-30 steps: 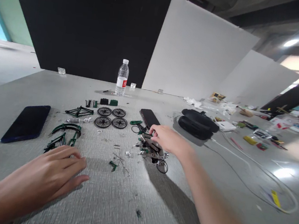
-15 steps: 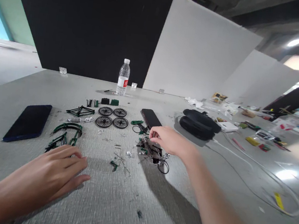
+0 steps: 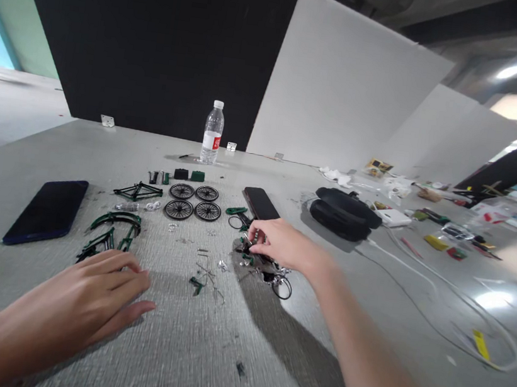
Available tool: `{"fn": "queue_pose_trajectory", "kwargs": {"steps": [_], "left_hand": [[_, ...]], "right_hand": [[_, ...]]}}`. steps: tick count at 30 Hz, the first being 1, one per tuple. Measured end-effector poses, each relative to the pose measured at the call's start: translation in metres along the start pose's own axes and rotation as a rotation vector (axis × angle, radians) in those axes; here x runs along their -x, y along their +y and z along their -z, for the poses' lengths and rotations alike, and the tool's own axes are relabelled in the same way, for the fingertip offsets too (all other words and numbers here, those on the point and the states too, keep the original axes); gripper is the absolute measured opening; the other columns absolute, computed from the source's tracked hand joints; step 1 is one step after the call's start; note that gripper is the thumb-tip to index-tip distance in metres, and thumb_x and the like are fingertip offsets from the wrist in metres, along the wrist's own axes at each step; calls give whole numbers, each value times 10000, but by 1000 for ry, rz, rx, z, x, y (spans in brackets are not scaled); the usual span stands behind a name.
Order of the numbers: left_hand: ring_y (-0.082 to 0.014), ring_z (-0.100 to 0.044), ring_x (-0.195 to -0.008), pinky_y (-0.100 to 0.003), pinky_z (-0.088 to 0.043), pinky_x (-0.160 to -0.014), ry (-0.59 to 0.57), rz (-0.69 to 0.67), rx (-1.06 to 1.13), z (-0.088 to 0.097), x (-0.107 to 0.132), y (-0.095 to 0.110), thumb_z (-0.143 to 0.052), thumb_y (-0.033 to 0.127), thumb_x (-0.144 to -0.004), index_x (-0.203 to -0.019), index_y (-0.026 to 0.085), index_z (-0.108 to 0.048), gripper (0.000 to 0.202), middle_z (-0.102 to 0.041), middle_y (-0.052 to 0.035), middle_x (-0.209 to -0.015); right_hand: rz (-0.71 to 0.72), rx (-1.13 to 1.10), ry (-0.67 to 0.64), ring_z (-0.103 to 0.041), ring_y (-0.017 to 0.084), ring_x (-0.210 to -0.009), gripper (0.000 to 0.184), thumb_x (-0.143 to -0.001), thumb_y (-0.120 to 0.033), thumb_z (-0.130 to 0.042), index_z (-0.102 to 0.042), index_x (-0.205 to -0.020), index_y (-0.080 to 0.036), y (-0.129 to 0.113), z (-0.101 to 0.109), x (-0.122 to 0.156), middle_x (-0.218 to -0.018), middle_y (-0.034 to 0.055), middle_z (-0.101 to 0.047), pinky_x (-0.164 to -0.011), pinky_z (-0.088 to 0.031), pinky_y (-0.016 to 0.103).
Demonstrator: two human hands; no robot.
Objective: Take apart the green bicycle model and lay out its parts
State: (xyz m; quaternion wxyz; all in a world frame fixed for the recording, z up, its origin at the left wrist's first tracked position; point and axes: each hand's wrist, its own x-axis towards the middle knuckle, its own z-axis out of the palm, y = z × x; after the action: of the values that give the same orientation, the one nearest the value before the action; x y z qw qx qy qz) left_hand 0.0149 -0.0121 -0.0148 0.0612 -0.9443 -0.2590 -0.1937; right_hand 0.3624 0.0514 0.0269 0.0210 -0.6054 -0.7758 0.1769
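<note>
My left hand (image 3: 105,288) rests palm down on the grey table, fingers apart and slightly bent, nothing in them. It partly covers dark green model bicycle frame parts (image 3: 99,242) and lies just below a curved green mudguard (image 3: 117,218). Over a heap of small black and green parts (image 3: 271,276), my right hand (image 3: 278,242) reaches down with thumb and fingertips pinched. What sits between those fingertips is too small to make out. Several black spoked wheels (image 3: 193,203) lie between the hands, farther back. Thin metal wires (image 3: 209,276) and a small green piece (image 3: 195,285) are nearer.
A dark blue phone (image 3: 46,211) lies at left, another phone (image 3: 261,203) behind my right hand. A water bottle (image 3: 212,133) stands at the back. To the right are a black case (image 3: 346,214), a white cable (image 3: 502,333) and scattered clutter.
My right hand has shifted slightly left and down, its fingertips now among the small parts. My left hand has stayed in place.
</note>
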Motion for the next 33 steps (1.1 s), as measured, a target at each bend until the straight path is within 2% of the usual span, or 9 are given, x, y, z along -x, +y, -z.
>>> {"fn": "queue_pose_trajectory", "kwargs": {"steps": [11,18,24,33], "left_hand": [[-208,-622,-882,-342,-493,-765,25,-20,-3,2,-3,1,-428,353,-1046,-1007,217,-655,268,-673,-15,-885],[-211,-616,-879,-352,-486,-750,18,-19,-26,2,-3,2,-413,370,-1055,-1026,206,-662,299,-671,-16,-887],[-203,-609,-902,-340,-463,-765,31,-17,4,0,0,1,-420,376,-1051,-1039,225,-666,289,-670,-7,-903],[-210,-610,-894,-354,-467,-775,23,-3,-10,-1,0,2,-400,388,-1060,-1038,209,-668,323,-669,-17,-909]], "right_hand": [[49,6,2,-599,173,-745,87,-860,-264,-607,-680,-836,-225,-1,0,0,-930,72,-675,-670,-428,329],[7,18,-32,-574,147,-647,55,-827,-246,-647,-685,-795,-222,5,-5,-3,-867,61,-662,-593,-403,308],[-54,27,-9,-579,145,-642,75,-794,-157,-649,-695,-806,-215,6,4,3,-865,55,-670,-590,-409,305],[52,-6,40,-560,139,-624,43,-777,-206,-698,-686,-743,-229,4,-6,-3,-797,39,-661,-582,-396,304]]}}
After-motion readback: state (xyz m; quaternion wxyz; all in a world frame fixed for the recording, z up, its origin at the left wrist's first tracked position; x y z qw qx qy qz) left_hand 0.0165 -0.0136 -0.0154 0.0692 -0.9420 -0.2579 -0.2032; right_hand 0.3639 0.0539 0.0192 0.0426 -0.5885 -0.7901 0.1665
